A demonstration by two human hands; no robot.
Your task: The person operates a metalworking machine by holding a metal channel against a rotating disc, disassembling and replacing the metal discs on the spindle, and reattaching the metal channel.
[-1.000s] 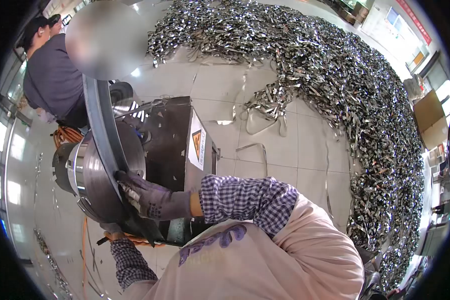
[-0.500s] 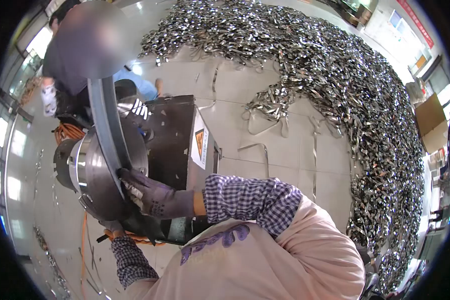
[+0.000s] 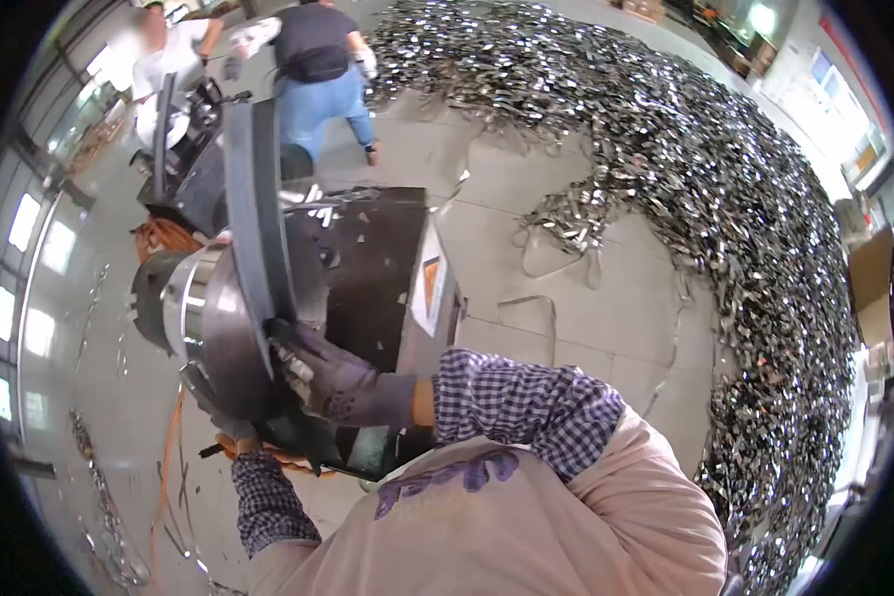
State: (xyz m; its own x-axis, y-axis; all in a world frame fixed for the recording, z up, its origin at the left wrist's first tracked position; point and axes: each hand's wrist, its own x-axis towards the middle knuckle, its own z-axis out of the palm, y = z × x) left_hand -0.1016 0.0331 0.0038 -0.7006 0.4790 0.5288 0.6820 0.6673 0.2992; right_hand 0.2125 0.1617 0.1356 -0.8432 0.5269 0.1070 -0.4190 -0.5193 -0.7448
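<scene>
Two gloved hands of the wearer are in view, one right hand [image 3: 346, 382] and one left hand [image 3: 221, 412], with two checked sleeves [image 3: 526, 402]. Two machines stand here: one near machine [image 3: 372, 283] and one far machine [image 3: 197, 179]. Two dark upright bars show, one near bar [image 3: 254, 189] and one far bar [image 3: 163, 129]. There is one large dark disc [image 3: 236, 343], one warning label [image 3: 428, 283], two other people [image 3: 316, 45] and one large heap [image 3: 775, 298] of shiny strips, too many to count.
</scene>
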